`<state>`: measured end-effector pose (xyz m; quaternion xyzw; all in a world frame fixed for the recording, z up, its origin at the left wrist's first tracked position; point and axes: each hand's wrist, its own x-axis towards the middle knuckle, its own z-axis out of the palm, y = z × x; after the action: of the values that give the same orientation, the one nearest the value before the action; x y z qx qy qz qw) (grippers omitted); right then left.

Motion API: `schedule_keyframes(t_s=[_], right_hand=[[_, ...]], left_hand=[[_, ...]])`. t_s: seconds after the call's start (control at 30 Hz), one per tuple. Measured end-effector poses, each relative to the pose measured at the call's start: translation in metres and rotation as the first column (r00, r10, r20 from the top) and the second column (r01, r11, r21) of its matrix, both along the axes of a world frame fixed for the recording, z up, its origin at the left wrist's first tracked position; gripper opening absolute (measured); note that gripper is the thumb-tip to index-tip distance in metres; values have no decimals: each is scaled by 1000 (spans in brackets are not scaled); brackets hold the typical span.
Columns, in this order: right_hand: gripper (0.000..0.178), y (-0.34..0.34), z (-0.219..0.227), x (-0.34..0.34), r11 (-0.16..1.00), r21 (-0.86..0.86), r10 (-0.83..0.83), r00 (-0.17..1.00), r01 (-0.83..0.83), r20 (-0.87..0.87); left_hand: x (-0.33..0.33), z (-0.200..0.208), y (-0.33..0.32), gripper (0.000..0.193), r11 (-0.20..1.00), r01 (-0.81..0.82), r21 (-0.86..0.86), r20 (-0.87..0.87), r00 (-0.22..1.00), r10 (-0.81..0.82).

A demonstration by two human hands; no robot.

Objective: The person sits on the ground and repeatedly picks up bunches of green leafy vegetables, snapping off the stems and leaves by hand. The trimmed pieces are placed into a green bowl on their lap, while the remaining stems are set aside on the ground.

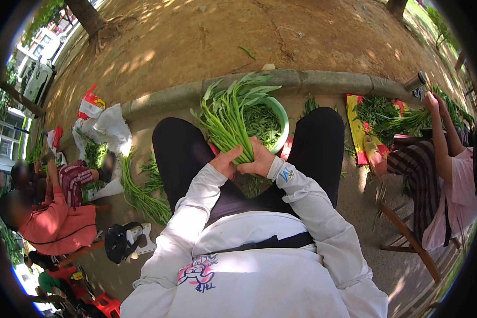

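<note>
A thick bunch of long-stemmed leafy greens (pixel 229 124) is held between both my hands over my lap, its leaves pointing away from me. My left hand (pixel 225 161) wraps the stem ends from the left. My right hand (pixel 257 157) closes round them from the right, close beside it. Just beyond, between my knees, a pale green basin (pixel 284 123) holds a heap of loose leaves (pixel 262 126). The bunch hides the basin's left side.
More greens (pixel 143 193) lie on the ground to my left, near a black bag (pixel 121 243). A concrete kerb (pixel 334 82) runs ahead. People sit at both sides; the right-hand person's hands (pixel 433 103) are above greens on a red and yellow sheet (pixel 361 153).
</note>
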<state>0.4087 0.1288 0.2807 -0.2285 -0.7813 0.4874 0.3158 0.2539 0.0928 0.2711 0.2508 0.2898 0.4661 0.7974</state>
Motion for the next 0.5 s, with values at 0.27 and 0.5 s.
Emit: schedule_keyframes(t_s=[0.27, 0.5], right_hand=[[51, 5, -19, 1, 925, -373, 106, 992, -75, 65], [47, 14, 3, 17, 876, -481, -3, 997, -36, -80]], left_hand=[[1, -12, 4, 31, 983, -182, -34, 47, 982, 184], [-28, 19, 24, 22, 937, -350, 0, 406, 856, 319]])
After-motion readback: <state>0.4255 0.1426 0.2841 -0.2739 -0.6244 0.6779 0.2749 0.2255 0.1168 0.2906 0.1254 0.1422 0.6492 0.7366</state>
